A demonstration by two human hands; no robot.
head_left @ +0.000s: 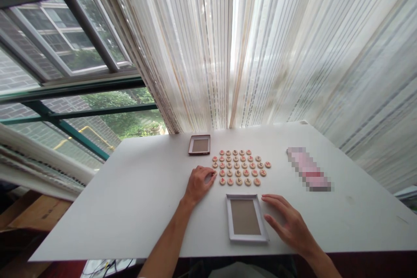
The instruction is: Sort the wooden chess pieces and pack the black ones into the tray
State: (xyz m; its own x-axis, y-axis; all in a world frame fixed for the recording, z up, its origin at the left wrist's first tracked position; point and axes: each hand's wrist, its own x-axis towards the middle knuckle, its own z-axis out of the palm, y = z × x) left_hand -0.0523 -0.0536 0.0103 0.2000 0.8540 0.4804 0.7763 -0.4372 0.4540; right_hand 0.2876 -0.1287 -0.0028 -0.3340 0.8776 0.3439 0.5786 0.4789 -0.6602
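Left hand (198, 182) has a small disc (215, 173) pinched at the fingertips, right at the left edge of the rows of other discs (237, 166) on this white table (140, 191). Right hand (289, 225)'s kinda loose, thumb and fingers wide apart, just beside the nearer box (231, 226).

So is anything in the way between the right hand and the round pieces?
Nothing visible: only white tabletop lies between the right hand and the nearest round piece. The shallow box sits to that hand's left.
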